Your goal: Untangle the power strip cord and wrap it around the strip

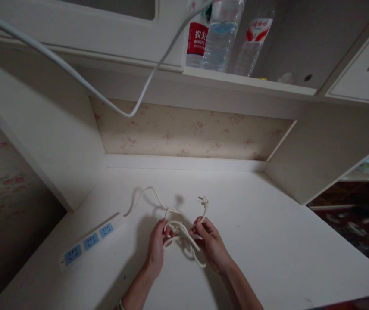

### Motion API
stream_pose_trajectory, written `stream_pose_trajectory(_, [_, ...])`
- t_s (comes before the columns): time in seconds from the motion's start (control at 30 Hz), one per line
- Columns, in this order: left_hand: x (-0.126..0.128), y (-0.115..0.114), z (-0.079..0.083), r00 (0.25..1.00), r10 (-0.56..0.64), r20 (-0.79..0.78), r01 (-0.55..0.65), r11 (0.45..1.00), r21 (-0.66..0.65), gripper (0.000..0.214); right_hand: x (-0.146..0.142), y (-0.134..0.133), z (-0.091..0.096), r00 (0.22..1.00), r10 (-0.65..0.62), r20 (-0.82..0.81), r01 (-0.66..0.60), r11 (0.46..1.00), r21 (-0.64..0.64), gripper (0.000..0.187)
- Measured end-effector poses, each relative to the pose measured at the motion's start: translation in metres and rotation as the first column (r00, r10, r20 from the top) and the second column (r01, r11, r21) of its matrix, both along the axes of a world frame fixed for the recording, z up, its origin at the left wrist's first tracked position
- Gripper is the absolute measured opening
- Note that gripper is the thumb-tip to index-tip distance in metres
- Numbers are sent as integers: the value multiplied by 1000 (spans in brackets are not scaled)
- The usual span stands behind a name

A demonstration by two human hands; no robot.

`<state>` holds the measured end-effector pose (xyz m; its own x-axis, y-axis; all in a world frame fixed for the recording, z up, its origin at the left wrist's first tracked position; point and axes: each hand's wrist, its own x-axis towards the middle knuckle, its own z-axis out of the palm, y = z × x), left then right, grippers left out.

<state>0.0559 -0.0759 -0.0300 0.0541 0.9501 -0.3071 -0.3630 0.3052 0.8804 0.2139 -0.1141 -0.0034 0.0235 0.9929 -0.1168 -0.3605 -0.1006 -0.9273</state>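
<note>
- The left hand (157, 246) pinches loops of the thin, cream-coloured, flexible cord (187, 236) between thumb and curled fingers.
- The right hand (213, 247) pinches the cord near its small, off-white plug (204, 201) with metal prongs.
- The cord's tangled loops are between both hands, over the flat white desktop (268, 241).
- The long white power strip (95, 236) with three blue socket panels lies left, joined to the cord.

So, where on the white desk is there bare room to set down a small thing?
The widest bare patch of desk lies between the right hand and the right side panel. Another runs along the back ledge, behind the plug. It is crowded around the looped cord and left hand, and at the power strip.
</note>
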Motion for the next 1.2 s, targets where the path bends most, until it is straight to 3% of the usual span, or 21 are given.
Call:
stream_pose_trajectory(0.1, [1,-3,-1,996,-27,-87,28,1000,11,36,0,-1,-3,998,-52,-27,53,998,30,25])
stream_pose_trajectory(0.27, [-1,-7,3,998,-57,30,57,998,13,28,-1,1,-2,997,-75,-13,76,991,114,22])
stream_pose_trajectory(0.43, [-2,-9,3,996,-78,35,76,996,50,26,-6,3,-6,983,-22,181,-6,988,152,24])
stream_pose_trajectory(0.63, [0,-14,5,990,-126,68,120,989,81,20,-6,5,-14,889,-67,454,-5,988,156,25])
stream_pose_trajectory(0.87, [3,-14,7,995,-81,57,75,993,96,25,-6,9,-11,902,-34,430,-57,979,198,27])
stream_pose_trajectory(1.0, [3,-14,3,995,-87,43,82,992,92,28,-9,6,-1,820,-36,572,-122,964,235,15])
stream_pose_trajectory(1.2, [3,-14,1,995,-99,20,97,992,77,37,-11,2,15,672,-74,737,-147,962,232,25])
